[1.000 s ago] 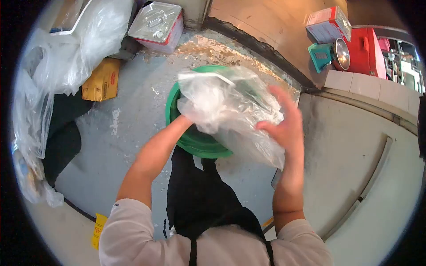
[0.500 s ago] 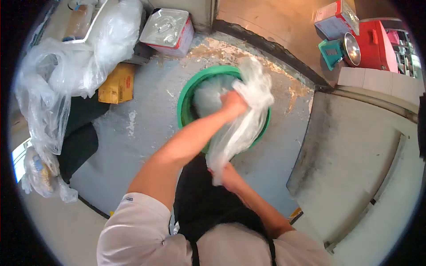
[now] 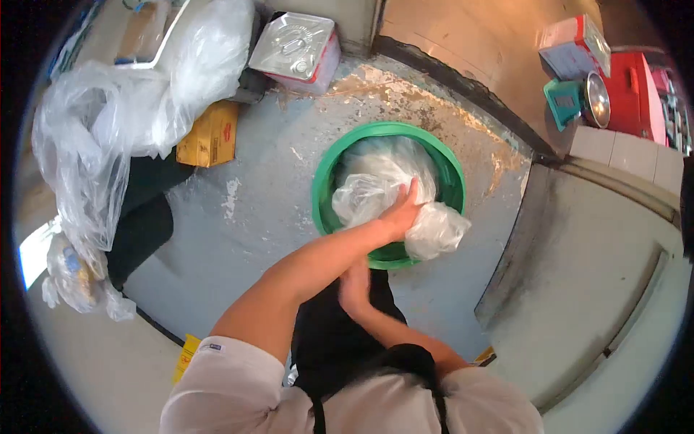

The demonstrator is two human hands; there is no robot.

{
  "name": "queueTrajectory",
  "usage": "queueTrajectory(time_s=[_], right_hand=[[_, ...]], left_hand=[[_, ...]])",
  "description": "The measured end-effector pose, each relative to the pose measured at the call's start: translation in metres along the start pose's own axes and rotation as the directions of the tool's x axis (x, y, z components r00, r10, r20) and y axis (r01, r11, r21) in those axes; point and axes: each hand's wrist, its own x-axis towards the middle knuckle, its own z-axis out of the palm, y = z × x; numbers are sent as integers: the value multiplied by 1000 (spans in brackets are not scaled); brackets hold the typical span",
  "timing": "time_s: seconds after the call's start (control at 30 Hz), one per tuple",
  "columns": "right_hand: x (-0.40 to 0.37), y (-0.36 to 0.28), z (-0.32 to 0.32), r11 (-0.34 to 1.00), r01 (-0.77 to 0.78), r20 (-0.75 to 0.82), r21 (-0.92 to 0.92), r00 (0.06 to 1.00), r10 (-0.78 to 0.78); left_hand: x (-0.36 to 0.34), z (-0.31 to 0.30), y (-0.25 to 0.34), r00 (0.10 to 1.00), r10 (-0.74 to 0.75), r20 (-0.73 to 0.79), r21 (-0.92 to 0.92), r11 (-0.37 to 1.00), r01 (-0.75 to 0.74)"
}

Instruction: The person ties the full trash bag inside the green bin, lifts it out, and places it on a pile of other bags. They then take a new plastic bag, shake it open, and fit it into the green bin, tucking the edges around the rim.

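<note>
A clear plastic bag point(image 3: 387, 163) bulges inside a round green tub point(image 3: 325, 155) on the floor. My left hand point(image 3: 402, 215) is closed round the gathered part of the bag, over the near half of the tub. From its right side a crumpled end of the bag point(image 3: 437, 231) hangs out across the tub's rim. My right hand point(image 3: 354, 283) is beneath my left forearm, close to the near rim. It is smeared, its fingers are mostly hidden, and I cannot see whether it holds anything. What lies inside the bag cannot be made out.
At the left, large plastic bags point(image 3: 79, 137) hang near a yellow carton point(image 3: 210, 135). A square metal tin point(image 3: 295, 47) stands behind the tub. A pale panel point(image 3: 578, 267) is at the right. Beyond it are a teal scale point(image 3: 564, 101) and a red box point(image 3: 637, 94).
The bag was stretched upright between both hands; now it is lower, bunched in the tub. My left hand has moved down and right, and my right hand has come under the left forearm.
</note>
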Motion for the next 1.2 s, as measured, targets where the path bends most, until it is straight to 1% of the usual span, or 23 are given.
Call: queueTrajectory(time_s=[0.03, 0.07, 0.1, 0.13, 0.17, 0.23, 0.3, 0.33, 0.37, 0.43, 0.53, 0.57, 0.6, 0.63, 0.67, 0.7, 0.73, 0.83, 0.93, 1.0, 1.03, 1.1, 1.2], right_hand=[[-21, -17, -32, 965, -204, -47, 167, 976, 214], [-28, -6, -59, 996, 52, -253, 72, 967, -32], [-22, -32, -83, 982, 186, -312, -16, 933, -181], [-6, -70, -101, 888, 316, -218, -334, 891, -399], [22, -106, -107, 676, 433, -58, -596, 817, -574], [84, -150, -94, 269, 602, 405, -752, 744, -531], [141, -109, -66, -49, 730, 731, -681, 677, -87], [158, -67, -48, -98, 785, 759, -612, 617, 206], [166, -31, -34, -88, 827, 720, -555, 531, 446], [163, -9, -19, 76, 836, 687, -543, 391, 612], [165, -33, -25, 543, 573, 788, -613, 489, 374], [180, -25, -32, 597, 564, 782, -571, 595, 186], [210, 10, -42, 752, 405, 653, -520, 756, 44], [215, -25, -51, 772, 411, 527, -485, 842, -116], [240, -37, -71, 939, -9, 375, -343, 915, 146], [247, -49, -96, 978, -177, 356, -109, 912, 204], [246, -62, -120, 935, -324, 347, 141, 901, 260], [213, -62, -171, 604, -359, 420, 711, 906, 43], [159, -31, -177, 362, -83, 149, 929, 976, -160], [123, 14, -160, 68, -144, 153, 987, 975, -160], [97, 11, -123, 106, -58, 51, 993, 996, 68], [75, -12, -103, 114, 30, -61, 993, 959, 276], [79, -20, -117, 16, 42, -45, 999, 957, 286]], left_hand=[[-3, 11, -3, 1000, -25, 0, 96, 995, 25], [-6, 23, -6, 999, -52, 2, 189, 981, 51], [-9, 37, -7, 997, -65, -38, 55, 996, 67], [-12, 50, -6, 994, -79, -75, -77, 994, 73], [-14, 56, -4, 989, -93, -114, -199, 977, 69], [-22, 45, 12, 905, -153, -397, -742, 634, -219], [-32, 25, 30, 938, -130, -322, -711, 687, -149], [-36, 11, 32, 988, -122, -94, -378, 922, 77], [-39, 7, 35, 969, -203, 143, 51, 979, 198], [-32, 74, 35, 931, -294, -217, 4, 953, 302], [-39, 93, 48, 861, -305, -407, -109, 952, 285], [-42, 90, 48, 867, -187, -462, -25, 980, 198], [-49, 79, 47, 905, -78, -419, 13, 996, 92], [-55, 69, 45, 928, 32, -370, 41, 999, -18], [-61, 65, 35, 897, 51, -438, -13, 998, -63], [-66, 62, 23, 864, 67, -499, -69, 991, -117], [-68, 60, 11, 827, 83, -556, -120, 977, -178], [-56, 79, -21, 602, -294, -743, -403, 914, -51], [-50, 36, -32, 478, -499, -723, -424, 867, 262], [-23, 11, -53, 530, -708, -467, -562, 700, 441], [-9, 17, -68, 513, -744, -428, -510, 668, 542], [17, 42, -91, 467, -805, -367, -377, 588, 716], [-1, 34, -73, 253, -964, -79, -960, 142, 241]])
